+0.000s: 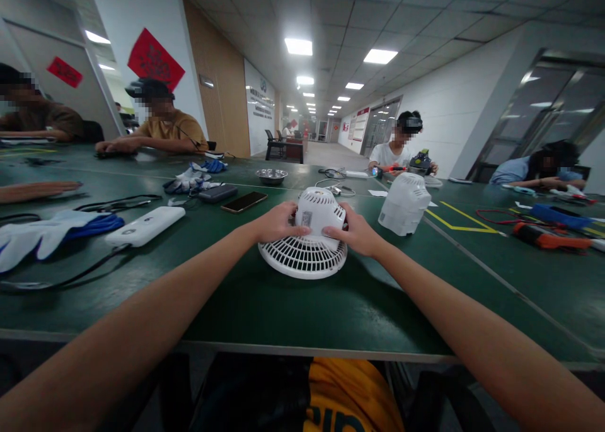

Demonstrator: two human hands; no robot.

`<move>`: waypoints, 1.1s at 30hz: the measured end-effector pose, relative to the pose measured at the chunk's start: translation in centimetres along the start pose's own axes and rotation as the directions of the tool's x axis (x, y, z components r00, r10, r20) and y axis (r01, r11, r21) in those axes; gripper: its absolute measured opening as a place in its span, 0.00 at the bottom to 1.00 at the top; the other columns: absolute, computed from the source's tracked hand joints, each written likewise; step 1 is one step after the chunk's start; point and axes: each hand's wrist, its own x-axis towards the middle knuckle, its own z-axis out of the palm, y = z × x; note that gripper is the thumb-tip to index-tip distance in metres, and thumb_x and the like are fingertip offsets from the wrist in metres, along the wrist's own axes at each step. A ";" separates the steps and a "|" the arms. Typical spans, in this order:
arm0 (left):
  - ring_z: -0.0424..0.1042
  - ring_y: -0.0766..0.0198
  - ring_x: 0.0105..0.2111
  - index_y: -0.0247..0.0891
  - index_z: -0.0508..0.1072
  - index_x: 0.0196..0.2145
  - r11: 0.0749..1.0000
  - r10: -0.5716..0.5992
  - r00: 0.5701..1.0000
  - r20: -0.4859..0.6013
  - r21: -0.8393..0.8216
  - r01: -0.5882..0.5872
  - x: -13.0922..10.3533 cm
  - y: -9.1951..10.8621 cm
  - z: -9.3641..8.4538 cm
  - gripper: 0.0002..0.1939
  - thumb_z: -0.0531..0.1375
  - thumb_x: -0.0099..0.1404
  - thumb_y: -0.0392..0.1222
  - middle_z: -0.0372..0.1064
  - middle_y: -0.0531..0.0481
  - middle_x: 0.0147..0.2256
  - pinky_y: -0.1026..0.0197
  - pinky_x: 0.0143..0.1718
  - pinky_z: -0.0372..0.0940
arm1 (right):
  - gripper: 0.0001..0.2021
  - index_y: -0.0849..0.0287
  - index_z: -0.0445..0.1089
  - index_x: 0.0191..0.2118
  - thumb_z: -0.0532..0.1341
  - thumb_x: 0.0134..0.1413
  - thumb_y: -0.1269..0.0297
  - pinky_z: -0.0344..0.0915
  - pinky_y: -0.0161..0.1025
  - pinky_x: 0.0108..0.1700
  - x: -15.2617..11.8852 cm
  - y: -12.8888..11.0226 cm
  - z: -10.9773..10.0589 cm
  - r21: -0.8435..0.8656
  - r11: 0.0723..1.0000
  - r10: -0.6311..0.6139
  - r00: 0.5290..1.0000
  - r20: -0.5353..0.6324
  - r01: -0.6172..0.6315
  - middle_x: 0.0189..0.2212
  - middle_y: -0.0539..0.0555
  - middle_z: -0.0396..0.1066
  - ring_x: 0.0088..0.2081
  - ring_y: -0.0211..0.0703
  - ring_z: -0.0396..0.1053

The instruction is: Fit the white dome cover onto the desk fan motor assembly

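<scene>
On the green worktop [265, 318], L hand [278, 222] & R hand [355, 231] had fingers pinching opp. sides of the white fan head [319, 210], grille [299, 259] lowermost, apparently steadying it, so next move prob. called for even two-handed grip.

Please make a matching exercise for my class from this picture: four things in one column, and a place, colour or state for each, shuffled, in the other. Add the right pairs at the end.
Things
1. white fan unit
2. phone
3. bowl
4. pale plastic cover

Places, colours, states
A. silver-coloured
B. standing to the right of the right hand
C. held between the left hand and the right hand
D. black, lying flat

Right pairs: 1-C, 2-D, 3-A, 4-B
</scene>
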 end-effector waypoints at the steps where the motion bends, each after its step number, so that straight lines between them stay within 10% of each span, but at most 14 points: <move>1: 0.70 0.45 0.49 0.32 0.71 0.55 1.000 -0.001 1.000 0.003 0.004 0.001 0.0 -0.1 0.0 0.39 0.60 0.60 0.69 0.69 0.34 0.52 0.47 0.49 0.65 | 0.33 0.57 0.60 0.59 0.67 0.55 0.44 0.72 0.55 0.50 0.0 0.0 0.0 0.001 1.000 -0.002 1.000 0.002 0.002 0.49 0.60 0.75 0.48 0.55 0.75; 33: 0.69 0.43 0.52 0.33 0.68 0.58 1.000 -0.008 1.000 0.000 -0.013 0.008 -0.1 0.1 0.1 0.41 0.60 0.60 0.68 0.68 0.34 0.55 0.47 0.50 0.64 | 0.34 0.57 0.59 0.59 0.67 0.54 0.44 0.72 0.56 0.50 0.1 0.0 -0.2 0.000 1.000 0.010 1.000 0.008 -0.010 0.49 0.60 0.75 0.48 0.57 0.75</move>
